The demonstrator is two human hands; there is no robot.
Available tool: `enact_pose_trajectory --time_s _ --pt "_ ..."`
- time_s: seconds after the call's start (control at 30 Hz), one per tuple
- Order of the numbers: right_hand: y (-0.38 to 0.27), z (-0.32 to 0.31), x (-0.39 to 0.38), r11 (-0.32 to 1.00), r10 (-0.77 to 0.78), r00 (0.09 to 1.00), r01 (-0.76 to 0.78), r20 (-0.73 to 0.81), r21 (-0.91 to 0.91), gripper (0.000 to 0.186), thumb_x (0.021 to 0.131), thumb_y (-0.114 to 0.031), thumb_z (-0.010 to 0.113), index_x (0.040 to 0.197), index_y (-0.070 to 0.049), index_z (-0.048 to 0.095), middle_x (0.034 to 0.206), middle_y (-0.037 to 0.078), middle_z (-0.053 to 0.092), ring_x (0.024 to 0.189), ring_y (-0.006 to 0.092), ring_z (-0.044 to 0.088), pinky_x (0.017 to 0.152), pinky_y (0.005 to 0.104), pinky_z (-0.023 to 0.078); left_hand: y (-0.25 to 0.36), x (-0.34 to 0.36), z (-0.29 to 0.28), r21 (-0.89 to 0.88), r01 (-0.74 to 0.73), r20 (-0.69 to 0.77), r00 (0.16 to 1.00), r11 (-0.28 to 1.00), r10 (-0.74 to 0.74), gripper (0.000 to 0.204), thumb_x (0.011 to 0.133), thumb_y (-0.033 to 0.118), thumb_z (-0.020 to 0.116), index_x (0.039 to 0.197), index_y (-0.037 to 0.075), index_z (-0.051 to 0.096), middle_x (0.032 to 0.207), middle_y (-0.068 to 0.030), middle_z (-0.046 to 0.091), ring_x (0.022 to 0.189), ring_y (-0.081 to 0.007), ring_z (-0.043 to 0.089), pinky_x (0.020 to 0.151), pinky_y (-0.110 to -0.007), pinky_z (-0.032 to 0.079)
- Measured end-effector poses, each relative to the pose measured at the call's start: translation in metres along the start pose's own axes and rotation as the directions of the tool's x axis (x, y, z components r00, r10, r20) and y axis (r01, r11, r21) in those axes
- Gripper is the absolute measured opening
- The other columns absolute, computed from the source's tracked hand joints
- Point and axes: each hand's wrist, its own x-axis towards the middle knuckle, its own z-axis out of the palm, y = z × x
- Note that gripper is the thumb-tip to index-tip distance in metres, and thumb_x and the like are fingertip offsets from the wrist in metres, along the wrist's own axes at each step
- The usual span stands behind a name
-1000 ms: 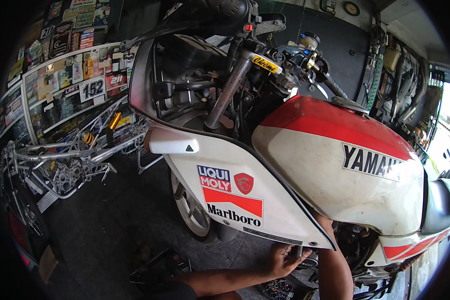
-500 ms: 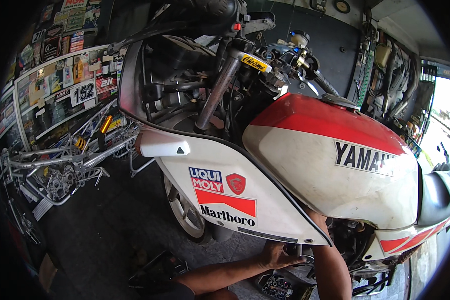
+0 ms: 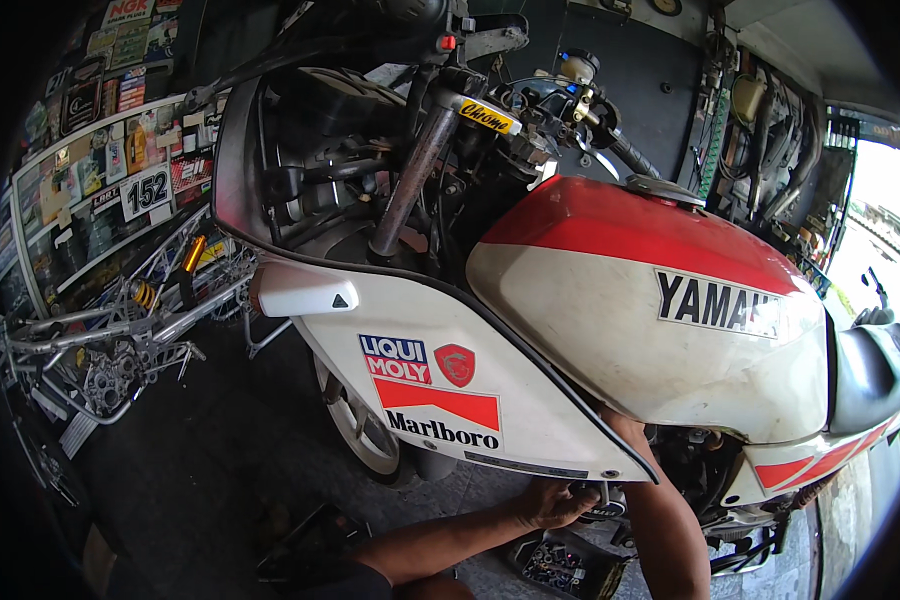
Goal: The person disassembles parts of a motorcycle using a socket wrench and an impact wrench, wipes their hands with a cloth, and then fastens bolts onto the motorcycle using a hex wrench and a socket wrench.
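A white and red motorcycle fairing (image 3: 440, 360) fills the middle, below a fuel tank (image 3: 610, 310) in the same colours. Under the fairing's lower edge my left hand (image 3: 555, 503) is closed, its fingers curled and partly hidden, beside a short metal peg (image 3: 603, 492). What it grips, if anything, cannot be made out. My right forearm passes up behind the fairing's rear tip. Only the back part of my right hand (image 3: 625, 430) shows beneath the tank; its fingers are hidden behind the fairing, near the engine (image 3: 685, 450).
A dark tray (image 3: 560, 565) with small parts sits on the floor below my hands. The front wheel (image 3: 365, 425) stands left of them. At the far left are a bare metal frame (image 3: 120, 350) and a glass display case (image 3: 110, 200). The seat (image 3: 870, 365) is to the right.
The whole view has shifted slightly, so the motorcycle sits a little further left. My left thumb, stretched out before, is now drawn in with the fingers. My right arm stays behind the fairing.
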Motion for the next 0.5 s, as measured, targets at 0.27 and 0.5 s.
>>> enact_pose_trajectory --time_s 0.27,0.5 --pt "-0.009 0.005 -0.004 0.992 -0.04 0.998 0.034 0.046 0.118 0.035 0.09 -0.03 0.046 0.106 -0.008 0.066 0.1 0.017 0.066 0.096 0.0381 0.06 0.084 0.047 0.046 0.003 0.0 -0.003 0.034 0.152 0.106 0.982 0.988 -0.155 0.037 0.091 0.023 0.064 0.121 0.002 0.057 0.118 -0.0132 0.058 0.109 -0.0274 0.056 0.092 -0.037 0.045" --pt "0.009 -0.018 -0.018 0.914 -0.1 0.993 0.066 0.066 0.401 0.035 0.09 -0.031 0.046 0.106 -0.008 0.066 0.1 0.017 0.066 0.096 0.038 0.06 0.084 0.0465 0.046 0.035 0.05 0.004 0.373 -0.152 0.129 0.985 0.915 0.111 0.041 0.092 0.019 0.061 0.128 0.0 0.054 0.129 -0.0167 0.053 0.122 -0.0322 0.05 0.101 -0.041 0.04"
